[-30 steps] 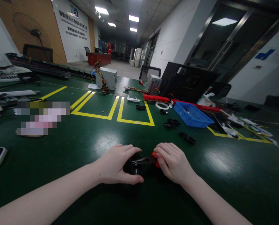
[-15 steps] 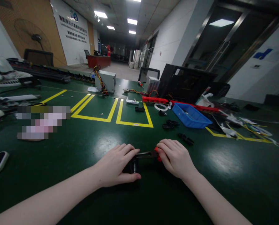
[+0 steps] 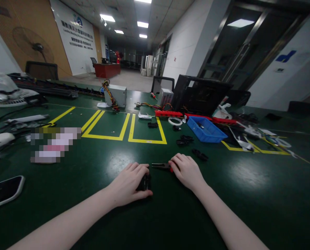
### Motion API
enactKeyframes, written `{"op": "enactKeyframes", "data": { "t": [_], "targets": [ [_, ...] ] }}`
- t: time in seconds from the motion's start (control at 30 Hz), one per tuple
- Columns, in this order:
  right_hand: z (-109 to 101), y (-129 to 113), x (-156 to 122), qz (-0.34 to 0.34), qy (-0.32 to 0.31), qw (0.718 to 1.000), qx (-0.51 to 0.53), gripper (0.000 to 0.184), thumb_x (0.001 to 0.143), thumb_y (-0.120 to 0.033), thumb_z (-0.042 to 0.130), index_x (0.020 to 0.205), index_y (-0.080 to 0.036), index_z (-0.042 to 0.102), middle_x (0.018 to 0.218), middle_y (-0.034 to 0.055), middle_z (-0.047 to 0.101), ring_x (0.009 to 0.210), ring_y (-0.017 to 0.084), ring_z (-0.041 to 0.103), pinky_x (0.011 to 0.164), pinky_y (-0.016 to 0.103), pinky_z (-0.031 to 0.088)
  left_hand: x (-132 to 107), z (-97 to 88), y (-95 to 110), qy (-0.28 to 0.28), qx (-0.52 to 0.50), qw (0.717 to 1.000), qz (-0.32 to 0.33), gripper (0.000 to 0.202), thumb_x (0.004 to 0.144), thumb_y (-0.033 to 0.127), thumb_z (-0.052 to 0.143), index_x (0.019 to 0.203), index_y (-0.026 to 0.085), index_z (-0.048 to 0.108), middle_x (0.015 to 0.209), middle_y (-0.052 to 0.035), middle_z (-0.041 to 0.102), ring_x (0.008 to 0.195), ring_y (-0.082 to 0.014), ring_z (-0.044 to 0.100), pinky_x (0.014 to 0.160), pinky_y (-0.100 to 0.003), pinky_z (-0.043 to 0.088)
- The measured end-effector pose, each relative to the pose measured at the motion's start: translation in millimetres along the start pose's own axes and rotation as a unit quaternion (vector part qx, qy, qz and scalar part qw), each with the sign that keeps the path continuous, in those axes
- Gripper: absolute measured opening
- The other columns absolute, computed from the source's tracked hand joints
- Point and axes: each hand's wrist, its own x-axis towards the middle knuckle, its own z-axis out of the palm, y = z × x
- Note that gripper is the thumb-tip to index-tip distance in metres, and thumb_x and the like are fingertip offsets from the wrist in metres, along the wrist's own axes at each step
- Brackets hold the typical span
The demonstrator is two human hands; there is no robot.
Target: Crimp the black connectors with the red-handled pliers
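My left hand point(image 3: 131, 183) is wrapped round a small black plastic part point(image 3: 145, 183), thumb on the near side and fingers on the far side. Most of that part is hidden under the palm, so its kind does not show. My right hand point(image 3: 186, 171) grips red-handled long-nose pliers point(image 3: 161, 166), whose dark jaws point left toward the left hand. A small gap separates the jaw tips from the black part and the left fingers. Beyond the right hand lie several loose black plastic parts point(image 3: 200, 155) on the green table point(image 3: 155, 222).
A blue tray point(image 3: 207, 133) stands right of centre, near a white ring point(image 3: 175, 121) and a red strip point(image 3: 168, 114). Farther back are a metal power supply box point(image 3: 118, 95) and a black case point(image 3: 196, 93). At left lie a phone point(image 3: 6, 191) and a white mouse point(image 3: 1, 140).
The pliers' jaws have come away from the black part, and a gap now shows between them. My left hand still holds the part. The whole view has shifted slightly.
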Motion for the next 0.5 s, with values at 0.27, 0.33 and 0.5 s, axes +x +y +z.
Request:
{"op": "enactKeyframes", "data": {
  "t": [0.27,0.33,0.5],
  "targets": [
    [-5,-3,-1,0.008,-0.003,1.000,0.015,0.023,0.100,-0.030,0.043,0.092,-0.020,0.062,0.094,0.0046,0.063,0.086,0.017,0.060,0.078,0.033,0.045,0,2.1,0,0.011,-0.011,1.000,-0.006,0.040,0.084,0.046,0.071,0.109,0.019,0.055,0.139,-0.0116,0.054,0.118,-0.0292,0.054,0.098,-0.047,0.045],
    [-6,-3,-1,0.010,0.004,1.000,0.019,0.023,0.099,-0.030,0.044,0.092,-0.020,0.063,0.093,0.0045,0.064,0.085,0.018,0.061,0.077,0.033,0.047,1,4.1,-1,0.015,-0.014,1.000,-0.004,0.042,0.082,0.048,0.072,0.109,0.020,0.055,0.140,-0.0111,0.054,0.119,-0.0298,0.054,0.099,-0.047,0.045],
    [-9,-1,1,0.000,0.033,0.999,0.034,0.023,0.099,-0.032,0.045,0.093,-0.022,0.064,0.092,0.0046,0.065,0.082,0.018,0.064,0.070,0.033,0.051,6,12.3,-7,0.015,-0.018,1.000,-0.002,0.049,0.074,0.053,0.078,0.101,0.019,0.056,0.144,-0.0109,0.051,0.120,-0.0315,0.054,0.100,-0.048,0.045]
  ]
}}
